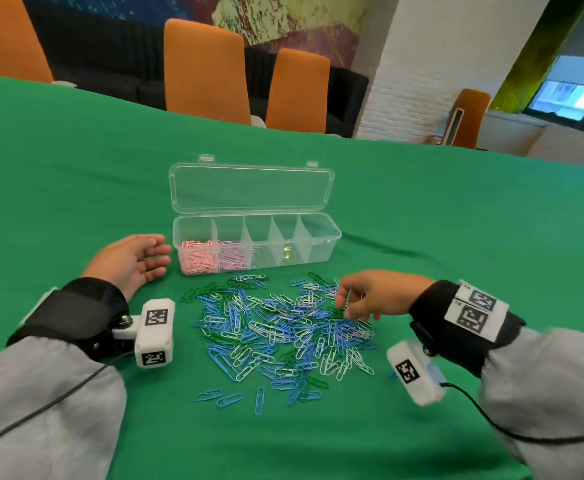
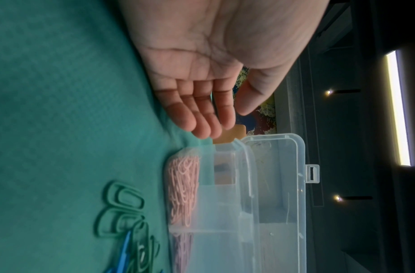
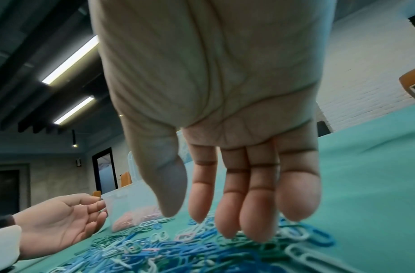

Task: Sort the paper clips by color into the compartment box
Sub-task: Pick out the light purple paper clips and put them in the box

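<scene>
A clear compartment box (image 1: 321, 252) with its lid open stands on the green cloth; its two leftmost compartments hold pink clips (image 1: 197, 259) and lilac clips (image 1: 232, 258). A heap of blue, white and green paper clips (image 1: 276, 330) lies in front of it. My left hand (image 1: 134, 261) lies palm up and empty beside the box's left end (image 2: 178, 184), fingers (image 2: 202, 118) relaxed. My right hand (image 1: 356, 299) hovers over the heap's right side, fingers (image 3: 253, 212) pointing down onto the clips (image 3: 178, 253), nothing pinched that I can see.
The green cloth (image 1: 457, 220) covers the table all around. Orange chairs (image 1: 204, 67) stand behind the far edge. Three stray blue clips (image 1: 235, 398) lie nearest me. Cables run from both wrist cameras along my sleeves.
</scene>
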Motion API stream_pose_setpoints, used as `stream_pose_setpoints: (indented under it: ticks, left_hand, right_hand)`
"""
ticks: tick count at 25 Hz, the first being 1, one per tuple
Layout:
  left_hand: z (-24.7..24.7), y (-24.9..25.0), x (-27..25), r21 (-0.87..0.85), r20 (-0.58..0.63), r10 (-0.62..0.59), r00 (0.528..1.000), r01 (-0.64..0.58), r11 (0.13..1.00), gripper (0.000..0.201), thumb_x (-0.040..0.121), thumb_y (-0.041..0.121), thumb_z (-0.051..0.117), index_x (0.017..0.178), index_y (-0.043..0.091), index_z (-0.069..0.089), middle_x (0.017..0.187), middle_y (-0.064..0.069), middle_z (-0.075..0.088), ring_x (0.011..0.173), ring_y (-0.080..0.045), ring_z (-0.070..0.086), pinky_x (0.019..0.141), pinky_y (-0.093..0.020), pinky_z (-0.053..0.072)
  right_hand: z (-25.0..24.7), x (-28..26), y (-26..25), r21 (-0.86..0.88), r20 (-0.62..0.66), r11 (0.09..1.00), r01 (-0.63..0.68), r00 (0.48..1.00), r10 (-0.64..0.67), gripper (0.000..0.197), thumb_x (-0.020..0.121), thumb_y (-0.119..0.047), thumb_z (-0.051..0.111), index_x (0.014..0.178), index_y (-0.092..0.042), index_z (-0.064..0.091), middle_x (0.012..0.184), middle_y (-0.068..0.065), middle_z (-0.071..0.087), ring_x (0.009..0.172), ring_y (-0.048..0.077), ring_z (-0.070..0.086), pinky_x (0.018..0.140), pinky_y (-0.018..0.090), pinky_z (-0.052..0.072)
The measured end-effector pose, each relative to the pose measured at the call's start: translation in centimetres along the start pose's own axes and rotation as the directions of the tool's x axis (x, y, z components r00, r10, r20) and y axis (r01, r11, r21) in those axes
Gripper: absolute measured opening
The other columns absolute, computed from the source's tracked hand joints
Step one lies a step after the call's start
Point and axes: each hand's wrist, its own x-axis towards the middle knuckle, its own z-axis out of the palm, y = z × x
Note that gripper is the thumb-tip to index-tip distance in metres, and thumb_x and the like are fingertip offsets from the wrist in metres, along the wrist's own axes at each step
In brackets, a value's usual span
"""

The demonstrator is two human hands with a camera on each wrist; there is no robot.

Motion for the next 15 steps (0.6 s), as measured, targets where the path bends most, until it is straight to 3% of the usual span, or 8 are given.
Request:
stream_pose_setpoints:
  ticks: [3, 5, 7, 11, 15]
  left_hand:
    - [0.0, 0.2, 0.0, -0.001, -0.001, -0.007, 1.000, 0.007, 1.000, 0.020, 0.098, 0.013, 0.038, 0.088, 0.013, 0.056, 0.078, -0.003, 0.061, 0.064, -0.012, 0.056, 0.048, -0.015, 0.050]
    - [-0.1, 0.1, 0.1, -0.007, -0.008, -0.012, 1.000, 0.012, 1.000, 0.021, 0.098, 0.013, 0.038, 0.087, 0.013, 0.056, 0.065, 0.001, 0.067, 0.059, -0.010, 0.059, 0.047, -0.014, 0.049]
    - [0.0, 0.0, 0.3, 0.004, -0.004, -0.014, 1.000, 0.014, 1.000, 0.021, 0.098, 0.013, 0.038, 0.087, 0.013, 0.056, 0.066, 0.001, 0.066, 0.056, -0.008, 0.059, 0.046, -0.013, 0.049]
    - [0.1, -0.1, 0.4, 0.017, 0.011, 0.000, 1.000, 0.000, 1.000, 0.021, 0.098, 0.013, 0.038, 0.088, 0.013, 0.056, 0.082, -0.005, 0.057, 0.052, -0.006, 0.060, 0.047, -0.013, 0.050]
    - [0.1, -0.1, 0.2, 0.029, 0.006, 0.015, 1.000, -0.015, 0.999, 0.021, 0.099, 0.012, 0.037, 0.087, 0.012, 0.055, 0.083, -0.006, 0.057, 0.048, -0.004, 0.061, 0.046, -0.013, 0.050]
  right_hand:
    - [0.6, 0.5, -1.8, -0.151, -0.053, 0.988, 0.013, 0.998, -0.022, 0.010, 0.089, -0.010, 0.053, 0.086, -0.018, 0.057, 0.074, -0.007, 0.056, 0.065, 0.008, 0.052, 0.058, 0.018, 0.040]
    - [0.5, 0.1, -2.2, -0.357, -0.095, 0.934, -0.013, 0.995, -0.022, 0.015, 0.088, -0.008, 0.046, 0.078, -0.016, 0.052, 0.073, -0.003, 0.052, 0.065, 0.011, 0.046, 0.054, 0.016, 0.034]
    - [0.5, -0.6, -1.2, -0.449, -0.095, 0.892, -0.057, 0.995, 0.016, 0.014, 0.088, -0.008, 0.045, 0.078, -0.017, 0.050, 0.074, -0.002, 0.050, 0.067, 0.013, 0.044, 0.052, 0.016, 0.029]
    - [1.8, -1.2, 1.5, -0.315, -0.046, 0.945, -0.084, 0.996, 0.073, 0.019, 0.084, -0.021, 0.066, 0.076, -0.026, 0.049, 0.072, -0.012, 0.050, 0.069, 0.010, 0.048, 0.058, 0.018, 0.035]
    - [2.3, -0.4, 1.5, -0.315, -0.091, 0.949, -0.020, 0.996, -0.009, 0.026, 0.086, -0.021, 0.065, 0.069, -0.026, 0.045, 0.069, -0.012, 0.050, 0.062, 0.003, 0.043, 0.055, 0.016, 0.033]
